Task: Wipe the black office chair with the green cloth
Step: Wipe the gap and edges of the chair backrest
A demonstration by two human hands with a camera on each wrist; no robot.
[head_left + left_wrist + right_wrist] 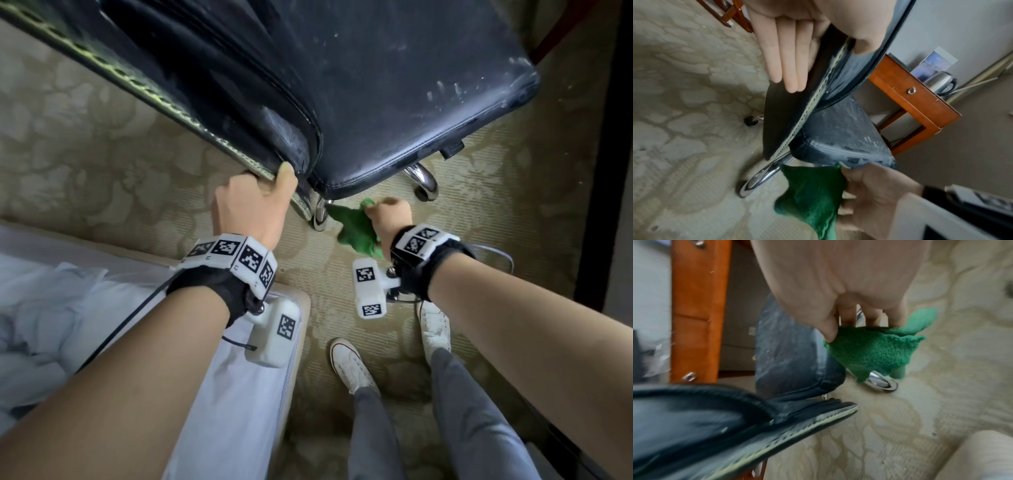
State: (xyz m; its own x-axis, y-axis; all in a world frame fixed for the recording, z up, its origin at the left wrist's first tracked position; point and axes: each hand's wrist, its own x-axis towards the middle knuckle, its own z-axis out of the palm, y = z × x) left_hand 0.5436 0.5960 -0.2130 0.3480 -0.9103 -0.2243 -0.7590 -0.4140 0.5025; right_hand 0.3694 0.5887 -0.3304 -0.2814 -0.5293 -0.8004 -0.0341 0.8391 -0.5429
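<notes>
The black office chair fills the upper head view, its dusty seat (411, 102) to the right of the backrest (205, 68). My left hand (270, 178) pinches the lower edge of the backrest. The thumb lies on the padded front and the straight fingers (789, 56) lie flat on the back (781, 113). My right hand (380, 205) grips the bunched green cloth (356, 229) just below the near corner of the seat. In the right wrist view the cloth (869, 353) hangs from the fingertips beside the seat's edge (789, 345), over a chrome leg.
Chrome base legs with casters (424, 181) stick out under the seat. A bed with white sheets (51, 308) lies at the left. A wooden desk (910, 97) with a kettle (941, 81) stands behind the chair. My white shoes (349, 363) stand on the patterned carpet (102, 137).
</notes>
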